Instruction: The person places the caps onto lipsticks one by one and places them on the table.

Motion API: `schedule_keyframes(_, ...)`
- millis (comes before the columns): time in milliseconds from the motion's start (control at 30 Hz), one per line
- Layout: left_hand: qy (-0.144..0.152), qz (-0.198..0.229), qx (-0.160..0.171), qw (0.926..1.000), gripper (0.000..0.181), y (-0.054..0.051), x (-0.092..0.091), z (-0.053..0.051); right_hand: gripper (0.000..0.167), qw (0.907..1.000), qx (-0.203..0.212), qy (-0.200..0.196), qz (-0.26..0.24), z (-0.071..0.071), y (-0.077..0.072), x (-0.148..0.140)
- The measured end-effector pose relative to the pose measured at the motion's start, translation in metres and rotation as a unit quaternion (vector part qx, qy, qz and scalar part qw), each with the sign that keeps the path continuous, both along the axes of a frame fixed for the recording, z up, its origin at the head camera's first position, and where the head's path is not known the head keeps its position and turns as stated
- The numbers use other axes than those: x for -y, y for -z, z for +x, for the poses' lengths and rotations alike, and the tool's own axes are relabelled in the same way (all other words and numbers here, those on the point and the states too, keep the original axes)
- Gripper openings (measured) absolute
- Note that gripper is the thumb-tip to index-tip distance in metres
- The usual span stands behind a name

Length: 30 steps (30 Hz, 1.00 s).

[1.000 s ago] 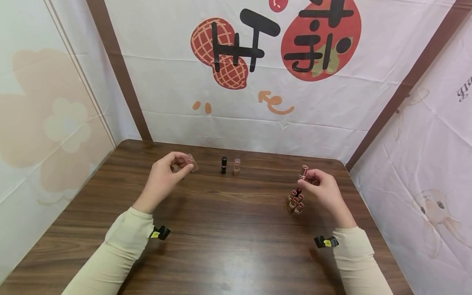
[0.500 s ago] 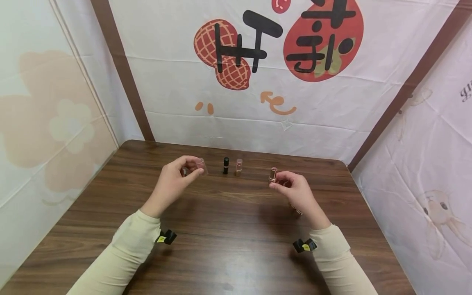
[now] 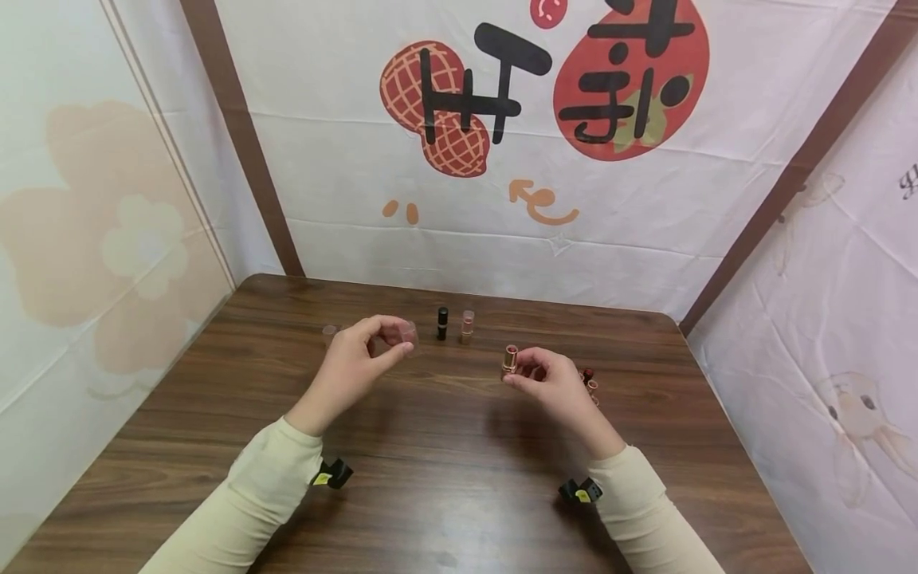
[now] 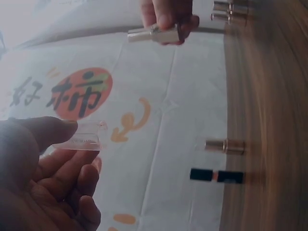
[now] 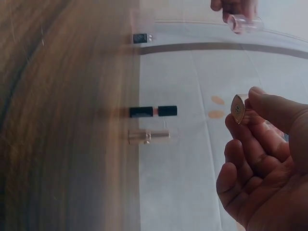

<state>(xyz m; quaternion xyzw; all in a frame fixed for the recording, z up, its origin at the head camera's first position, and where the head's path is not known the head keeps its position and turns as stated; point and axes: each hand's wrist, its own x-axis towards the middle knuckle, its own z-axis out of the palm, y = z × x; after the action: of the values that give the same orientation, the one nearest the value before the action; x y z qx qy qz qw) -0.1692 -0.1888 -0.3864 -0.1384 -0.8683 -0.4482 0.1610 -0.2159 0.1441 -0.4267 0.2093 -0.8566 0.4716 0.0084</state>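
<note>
My left hand (image 3: 353, 363) pinches a clear lipstick cap (image 3: 409, 336) between thumb and fingers above the table. In the left wrist view the cap (image 4: 85, 137) is see-through and hollow. Opposite it, my right hand (image 3: 562, 391) holds an uncapped gold lipstick (image 3: 510, 359) upright by its lower end. From the right wrist camera the lipstick's base (image 5: 237, 109) shows as a pointed oval. The cap and the lipstick are apart. Between and behind the hands stand a black lipstick (image 3: 442, 324) and a gold lipstick with a clear cap (image 3: 468, 328).
Several uncapped lipsticks (image 3: 592, 388) cluster behind my right hand, partly hidden by it. Another clear item (image 3: 330, 333) stands left of my left hand; a small black piece (image 5: 140, 38) shows there in the right wrist view. The brown wooden table (image 3: 459, 470) ends at a fabric backdrop (image 3: 430, 259).
My right hand has carried the lipstick left and slightly down, away from the cluster. My left hand has brought the clear cap to the right, so the two have come closer.
</note>
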Motion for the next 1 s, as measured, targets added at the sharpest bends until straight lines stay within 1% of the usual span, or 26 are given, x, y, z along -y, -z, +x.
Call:
schedule_keyframes(167,0.026,0.009,0.001,0.9996,0.026,0.001,-0.011,0.005,0.018,0.9998,-0.013,-0.017,-0.006,0.005,0.007,0.011)
schedule_keyframes(300,0.045,0.009,0.010,0.9989,0.023,0.003,-0.021,0.008,0.021,0.9992,-0.025,-0.029,-0.006,0.011,0.012,0.021)
schedule_keyframes(467,0.067,0.012,0.009,0.9976,0.021,0.006,-0.033,0.012,0.021,0.9984,-0.029,-0.047,0.010,0.018,0.018,0.030)
schedule_keyframes(533,0.073,0.016,0.009,0.9972,0.020,0.007,-0.037,0.013,0.020,0.9980,-0.028,-0.054,0.015,0.019,0.022,0.034)
schedule_keyframes(700,0.085,0.007,0.008,0.9963,0.020,0.009,-0.042,0.016,0.019,0.9969,-0.034,-0.067,0.025,0.023,0.031,0.044)
schedule_keyframes(833,0.093,0.002,0.008,0.9956,0.020,0.010,-0.044,0.018,0.020,0.9954,-0.041,-0.081,0.028,0.025,0.033,0.051)
schedule_keyframes(1000,0.096,-0.004,0.011,0.9953,0.020,0.013,-0.048,0.019,0.020,0.9950,-0.027,-0.093,0.025,0.030,0.032,0.055)
